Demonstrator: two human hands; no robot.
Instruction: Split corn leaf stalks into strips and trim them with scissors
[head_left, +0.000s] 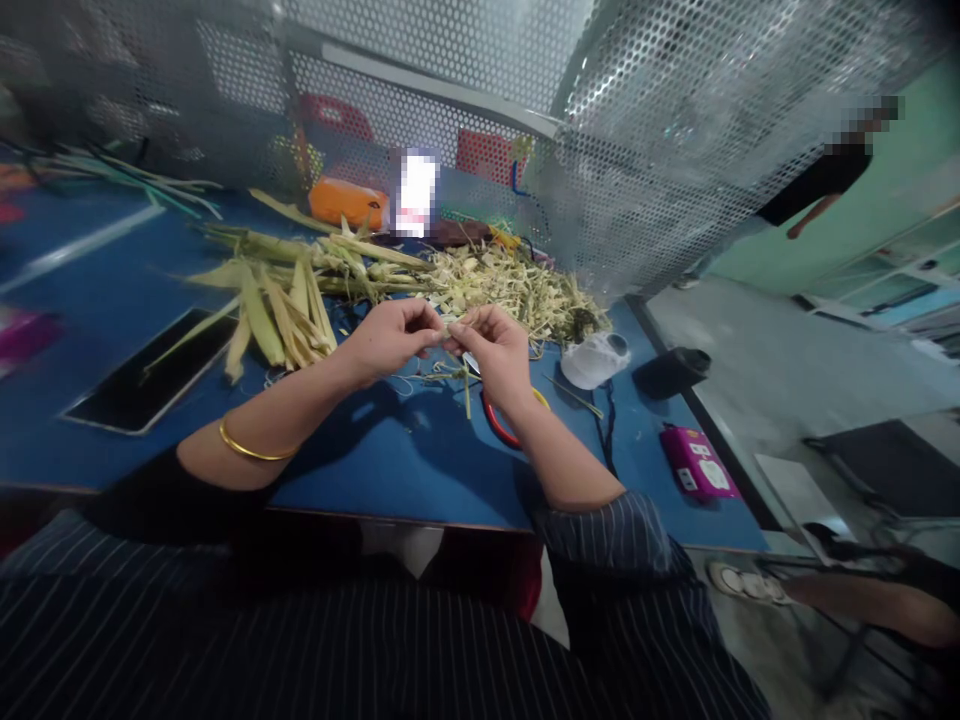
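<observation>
Over the blue table [442, 470], my left hand [386, 340] and my right hand [495, 345] meet fingertip to fingertip. Both are closed in a pinch on a small pale green piece, which looks like a strip of husk and is mostly covered by the fingers. Under my right hand lie scissors with red and yellow handles [498, 422], partly hidden by the wrist. Thin green scraps [468, 395] lie below the hands. Just beyond them is a heap of shredded pale husk bits [510, 285]. Long corn husks [262, 315] spread to the left.
To the right are a white wrapped roll [594, 362], a black cylinder [671, 372] and a magenta packet [697, 462]. A lit phone [415, 190] and an orange pouch [346, 203] stand behind, before a perforated metal screen [450, 60]. Another person [817, 185] is at far right.
</observation>
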